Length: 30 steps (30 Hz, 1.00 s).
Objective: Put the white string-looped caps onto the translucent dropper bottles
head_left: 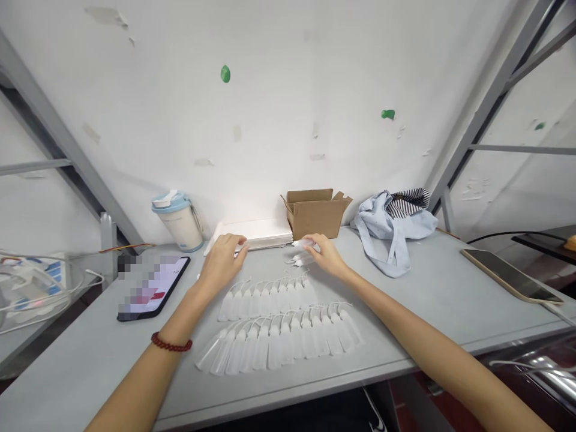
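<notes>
My right hand (326,255) pinches a small translucent plastic tube (304,243) between thumb and fingers, just in front of a cardboard box. More such tubes (302,260) lie under and beside those fingertips. My left hand (224,259), with a dark red bead bracelet (171,343) on its wrist, is held at the front edge of a flat white stack (261,231). Its thumb and forefinger are apart; small white bits show near them, too unclear to name. Closer to me, several translucent tubes with white necks and thin curved strings lie in a back row (265,303) and a front row (274,348).
At the back stand a blue-lidded cup (180,225) and the open cardboard box (317,216), with a light blue cloth bag (391,231) to its right. Phones lie on the grey table (405,282) at left (159,288) and right (508,276). Cables and a metal frame flank it.
</notes>
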Motion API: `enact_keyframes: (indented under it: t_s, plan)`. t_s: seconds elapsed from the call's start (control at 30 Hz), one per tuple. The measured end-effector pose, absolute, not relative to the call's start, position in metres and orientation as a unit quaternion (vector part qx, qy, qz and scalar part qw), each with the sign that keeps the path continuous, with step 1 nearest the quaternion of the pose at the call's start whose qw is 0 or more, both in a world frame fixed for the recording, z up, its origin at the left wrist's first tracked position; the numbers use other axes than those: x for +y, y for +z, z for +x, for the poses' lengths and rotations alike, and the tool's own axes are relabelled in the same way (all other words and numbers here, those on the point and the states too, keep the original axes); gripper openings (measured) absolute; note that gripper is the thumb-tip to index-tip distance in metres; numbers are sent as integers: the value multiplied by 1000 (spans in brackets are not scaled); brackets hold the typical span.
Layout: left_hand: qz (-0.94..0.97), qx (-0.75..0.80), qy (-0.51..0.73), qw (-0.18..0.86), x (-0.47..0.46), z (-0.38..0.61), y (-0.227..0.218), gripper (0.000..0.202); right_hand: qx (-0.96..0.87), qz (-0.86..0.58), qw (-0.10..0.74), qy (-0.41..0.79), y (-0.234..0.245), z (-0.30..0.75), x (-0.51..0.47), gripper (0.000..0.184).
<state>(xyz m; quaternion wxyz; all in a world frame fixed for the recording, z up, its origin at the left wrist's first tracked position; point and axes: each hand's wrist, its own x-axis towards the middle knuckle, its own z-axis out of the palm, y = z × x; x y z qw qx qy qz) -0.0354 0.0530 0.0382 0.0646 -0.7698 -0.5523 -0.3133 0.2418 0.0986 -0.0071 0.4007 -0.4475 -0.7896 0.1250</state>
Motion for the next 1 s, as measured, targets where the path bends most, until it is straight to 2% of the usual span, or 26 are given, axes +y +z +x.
enact_keyframes:
  t_s: [0.2, 0.4, 0.63, 0.8, 0.87, 0.93, 1.0]
  plan:
    - [-759, -593, -252, 93, 59, -48, 39, 30, -833, -415, 349, 110, -15, 246, 108, 26]
    - [-741, -655, -150, 24, 63, -78, 44, 48, -855, -377, 316, 165, -8, 262, 106, 28]
    - [-740, -662, -62, -102, 64, -86, 45, 27, -849, -409, 301, 146, -22, 253, 111, 28]
    - [-742, -665, -31, -80, 63, -75, 38, 14, -808, -465, 349, 93, -17, 250, 107, 29]
    - [-741, -668, -18, -71, 63, -72, 36, 11, -801, -475, 350, 98, -8, 252, 101, 22]
    - [-742, -668, -6, -58, 62, -70, 34, 11, -802, -488, 318, 132, 4, 254, 90, 10]
    - [-745, -665, 3, -45, 62, -67, 34, 12, -816, -480, 255, 198, 16, 255, 78, 14]
